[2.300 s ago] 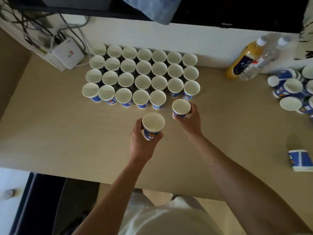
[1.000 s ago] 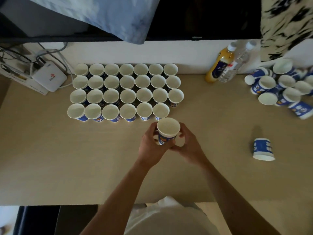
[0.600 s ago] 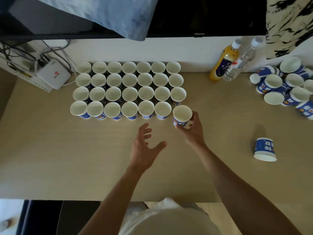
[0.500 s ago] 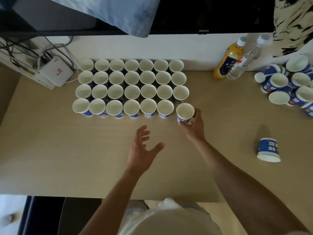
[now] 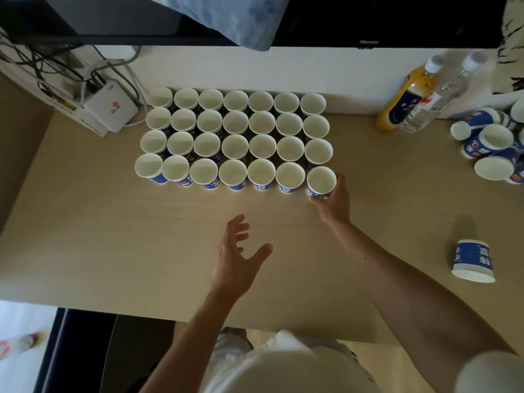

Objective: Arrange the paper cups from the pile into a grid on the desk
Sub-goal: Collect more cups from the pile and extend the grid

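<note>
One cup (image 5: 321, 180) stands upright, gripped by the right hand (image 5: 333, 204) at the grid's (image 5: 235, 146) five-o'clock corner; left hand (image 5: 236, 259) hovers spread wide, empty. Next cups: the pile (image 5: 493, 146) at two o'clock, nearer the right hand.

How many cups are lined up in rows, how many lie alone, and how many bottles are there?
Cups in rows: 28, with the held cup in the right hand
Cup lying alone on its side: 1
Bottles: 2
Pile at right: cut off, uncounted
Total counted: 31
</note>
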`<control>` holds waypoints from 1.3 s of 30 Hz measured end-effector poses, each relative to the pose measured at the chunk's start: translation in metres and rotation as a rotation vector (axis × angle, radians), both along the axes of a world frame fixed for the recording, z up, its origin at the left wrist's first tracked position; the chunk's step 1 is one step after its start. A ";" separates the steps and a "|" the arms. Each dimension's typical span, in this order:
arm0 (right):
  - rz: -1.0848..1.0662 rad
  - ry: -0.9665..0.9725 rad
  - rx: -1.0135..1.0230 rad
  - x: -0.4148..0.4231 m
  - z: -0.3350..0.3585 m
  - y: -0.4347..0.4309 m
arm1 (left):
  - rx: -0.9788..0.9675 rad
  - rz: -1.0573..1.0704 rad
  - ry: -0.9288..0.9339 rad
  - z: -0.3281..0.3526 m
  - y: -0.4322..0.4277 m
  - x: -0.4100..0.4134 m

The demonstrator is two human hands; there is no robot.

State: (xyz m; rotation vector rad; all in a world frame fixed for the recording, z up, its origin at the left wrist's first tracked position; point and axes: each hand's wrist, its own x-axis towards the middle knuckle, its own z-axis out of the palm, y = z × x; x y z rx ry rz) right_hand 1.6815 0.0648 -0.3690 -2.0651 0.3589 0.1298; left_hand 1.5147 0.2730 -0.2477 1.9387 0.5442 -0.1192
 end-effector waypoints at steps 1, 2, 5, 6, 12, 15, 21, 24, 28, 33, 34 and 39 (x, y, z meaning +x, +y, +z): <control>0.005 -0.007 -0.001 0.002 0.000 0.000 | 0.002 -0.004 0.003 -0.001 -0.001 -0.001; 0.009 -0.011 0.000 0.003 0.000 0.000 | 0.006 -0.006 0.003 -0.001 -0.001 -0.002; 0.009 -0.026 0.029 0.005 0.002 -0.001 | 0.016 -0.009 0.002 -0.003 -0.002 -0.004; 0.011 -0.031 0.037 0.002 0.004 -0.002 | 0.016 -0.014 0.004 -0.003 -0.003 -0.004; -0.021 -0.119 -0.047 -0.045 0.021 -0.052 | 0.008 -0.050 -0.017 -0.002 -0.013 0.004; -0.082 -0.215 -0.209 -0.073 0.042 -0.111 | -0.024 -0.097 -0.029 0.000 -0.034 0.015; -0.421 -0.129 -0.550 -0.112 0.057 -0.238 | -0.115 -0.194 -0.072 0.005 -0.089 0.034; -0.524 0.018 -0.625 -0.123 0.048 -0.277 | -0.123 -0.251 -0.081 0.007 -0.114 0.036; -0.529 0.178 -0.626 -0.129 0.031 -0.294 | -0.126 -0.302 -0.092 0.006 -0.138 0.035; -0.566 0.235 -0.610 -0.134 0.015 -0.295 | -0.118 -0.327 -0.090 0.007 -0.160 0.035; -0.567 0.244 -0.605 -0.136 0.013 -0.296 | -0.117 -0.328 -0.092 0.006 -0.164 0.034; -0.543 0.182 -0.516 -0.138 0.017 -0.295 | -0.107 -0.337 -0.095 0.007 -0.178 0.029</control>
